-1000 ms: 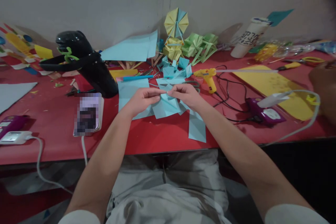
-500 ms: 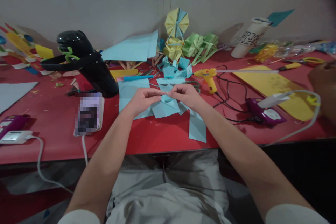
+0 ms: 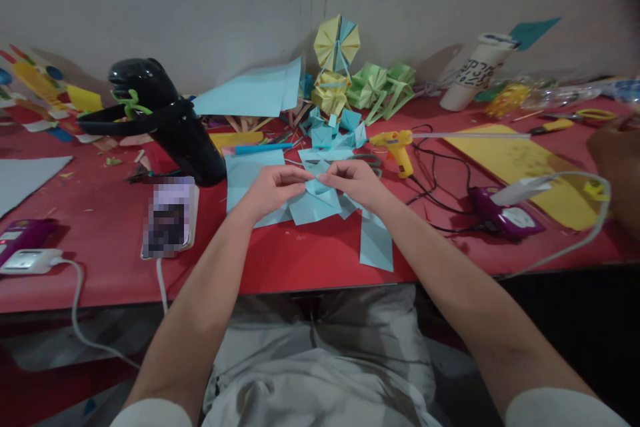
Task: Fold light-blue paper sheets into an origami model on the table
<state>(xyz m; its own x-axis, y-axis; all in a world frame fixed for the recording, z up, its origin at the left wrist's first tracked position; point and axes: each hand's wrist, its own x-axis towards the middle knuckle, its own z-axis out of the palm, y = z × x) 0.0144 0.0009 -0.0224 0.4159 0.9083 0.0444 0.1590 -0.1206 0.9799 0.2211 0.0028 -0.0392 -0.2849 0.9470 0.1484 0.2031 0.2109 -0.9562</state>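
My left hand [image 3: 273, 192] and my right hand [image 3: 354, 181] meet over the table with their fingertips almost touching. Thumb and fingers of each are pinched on a small piece of light-blue paper [image 3: 314, 184], mostly hidden by the fingers. Folded and loose blue paper pieces [image 3: 315, 208] lie right beneath. Flat under my left hand is a larger blue sheet [image 3: 245, 177], and a blue paper strip [image 3: 377, 243] rests below my right hand. Scissors [image 3: 373, 161], partly covered, lie behind my right hand.
A yellow glue gun [image 3: 395, 143] with a black cord lies right of my hands. Folded paper ornaments [image 3: 336, 47] stand at the wall. On the left are a black bottle [image 3: 193, 153] and a phone [image 3: 170, 217]. Another person's hand [image 3: 617, 153] shows at the right edge.
My left fingertips have shifted slightly toward my right ones. The other person's hand at the right edge has moved slightly. Everything else stays the same.
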